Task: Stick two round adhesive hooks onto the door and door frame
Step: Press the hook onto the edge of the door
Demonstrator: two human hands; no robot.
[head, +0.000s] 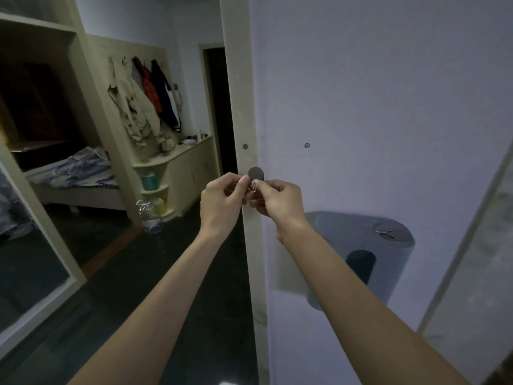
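Note:
A round grey adhesive hook point(255, 173) is held up between both hands in front of the pale wooden door frame point(241, 93). My left hand point(222, 198) pinches its left side and my right hand point(274, 201) pinches its lower edge, where a small metal hook hangs. A second round metal hook point(391, 232) lies on top of a grey cylinder point(361, 254) at the right. Two small round marks sit at the same height, one on the frame point(245, 146) and one on the white surface point(306, 145) to its right.
Through the doorway I see a dark floor point(177, 273), a bed point(75, 173), coats point(144, 101) hanging on a panel, a low cabinet point(191, 162) and a clear water bottle point(150, 218). A mirror panel point(25, 259) stands at the left.

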